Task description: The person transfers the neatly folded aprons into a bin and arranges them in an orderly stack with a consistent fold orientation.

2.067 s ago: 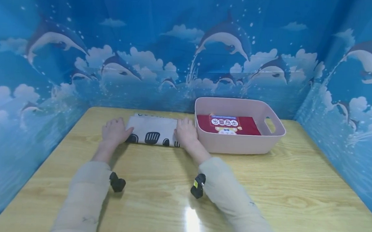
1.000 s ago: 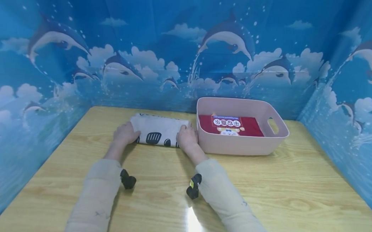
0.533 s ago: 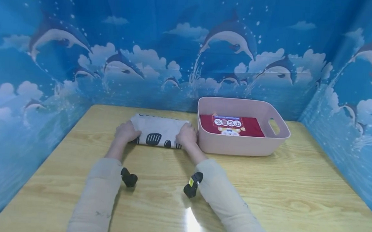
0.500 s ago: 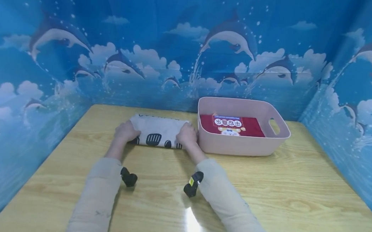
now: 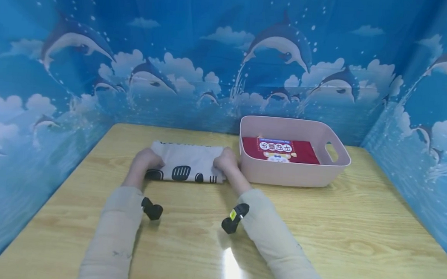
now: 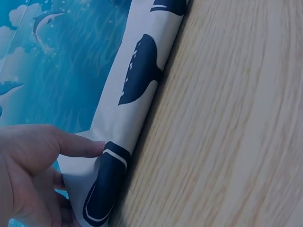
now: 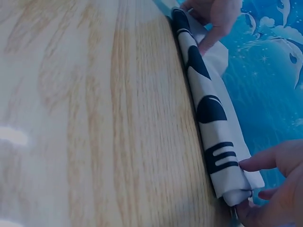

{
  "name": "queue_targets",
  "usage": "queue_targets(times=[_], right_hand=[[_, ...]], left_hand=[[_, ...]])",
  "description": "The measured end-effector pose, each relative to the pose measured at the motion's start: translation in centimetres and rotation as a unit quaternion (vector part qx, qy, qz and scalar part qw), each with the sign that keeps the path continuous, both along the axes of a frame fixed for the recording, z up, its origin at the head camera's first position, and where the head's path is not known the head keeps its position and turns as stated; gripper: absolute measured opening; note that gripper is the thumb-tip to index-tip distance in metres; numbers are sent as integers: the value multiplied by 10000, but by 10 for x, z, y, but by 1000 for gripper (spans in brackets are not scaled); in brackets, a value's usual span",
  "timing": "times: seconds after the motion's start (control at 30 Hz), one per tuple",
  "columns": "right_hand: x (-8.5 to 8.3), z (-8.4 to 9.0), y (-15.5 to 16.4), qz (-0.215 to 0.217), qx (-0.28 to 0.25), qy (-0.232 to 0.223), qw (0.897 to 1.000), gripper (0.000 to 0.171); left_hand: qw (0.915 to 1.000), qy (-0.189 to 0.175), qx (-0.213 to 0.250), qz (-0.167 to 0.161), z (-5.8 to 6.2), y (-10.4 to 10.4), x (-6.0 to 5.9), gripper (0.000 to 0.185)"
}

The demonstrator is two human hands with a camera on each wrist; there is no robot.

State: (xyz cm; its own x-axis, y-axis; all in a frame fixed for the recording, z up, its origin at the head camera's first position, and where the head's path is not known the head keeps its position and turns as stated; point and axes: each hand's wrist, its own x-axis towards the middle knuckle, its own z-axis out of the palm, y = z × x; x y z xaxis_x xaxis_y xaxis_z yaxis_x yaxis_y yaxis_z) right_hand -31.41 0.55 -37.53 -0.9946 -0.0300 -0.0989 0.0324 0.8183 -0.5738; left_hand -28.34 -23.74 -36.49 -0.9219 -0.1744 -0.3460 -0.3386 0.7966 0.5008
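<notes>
A folded white cloth (image 5: 191,156) with black kitchen-utensil prints lies across the back left of the wooden table, its long folded edge towards me. At its left end my left hand (image 5: 146,159) pinches it; the left wrist view shows the thumb on top near a black print and the other fingers partly hidden beyond and beneath the cloth (image 6: 124,124). My right hand (image 5: 227,161) pinches the opposite end. There, in the right wrist view, the right thumb lies on the cloth (image 7: 211,118) by a striped print, with a finger under its rolled-looking end.
Just right of my right hand stands a pale pink plastic basket (image 5: 294,173) with a cut-out handle. A dark red packet-like item (image 5: 303,151) with white characters and a cartoon figure lies inside it. Dolphin-printed blue curtains (image 5: 199,40) enclose the table (image 5: 318,230) at back and sides.
The cloth has come a little towards me and slightly left, both hands moving with it. Earlier, the left hand's fingers were more spread over its left end. The basket has stayed put.
</notes>
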Motion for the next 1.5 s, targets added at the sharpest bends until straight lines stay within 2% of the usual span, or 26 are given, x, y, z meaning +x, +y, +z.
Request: queue_targets(times=[0.1,0.27,0.47,0.6,0.67,0.87,1.0,1.1,1.17,1.23,1.3,1.37,1.4,1.5], right_hand=[[1,1,2,-128,-403,-166,9990,39],[3,-1,4,-377,-1330,-630,9884,38],[5,-1,4,-421,-1744,-889,9797,43],[8,1,5,-488,-2092,-1224,9689,44],[10,1,6,-538,-2437,-1450,9574,41],[11,0,12,-848,-3703,-2023,9026,35],[9,-3,14,-849,-4051,-2186,8837,40],[8,-3,17,-850,-4374,-2359,8636,47],[9,-3,19,-854,-4563,-2537,8486,46],[10,-2,21,-819,-4727,-2708,8346,35],[10,-2,22,-741,-4782,-2848,8275,24],[10,-3,23,-653,-4844,-2947,8211,23],[1,-14,26,-412,-4978,-2990,8130,23],[-3,-20,27,-273,-4990,-2951,8143,44]], left_hand=[[9998,-95,180,53,1,-4,2,57],[9981,-155,533,259,-1,-10,4,59],[9931,-285,925,655,-2,-13,6,68],[9925,-355,920,727,-2,-17,7,69],[9926,-341,901,737,-2,-21,7,69],[9912,-247,1162,591,0,-38,9,78],[9791,-398,1857,730,0,-48,15,77],[9693,-470,2307,704,1,-52,21,73],[9656,-471,2508,506,2,-54,25,71],[9612,-456,2704,314,3,-57,28,67],[9523,-439,3015,178,3,-60,31,60],[9464,-388,3205,59,3,-65,32,54],[9436,-356,3290,34,3,-67,33,51],[9365,-253,3497,-96,2,-72,35,48]])
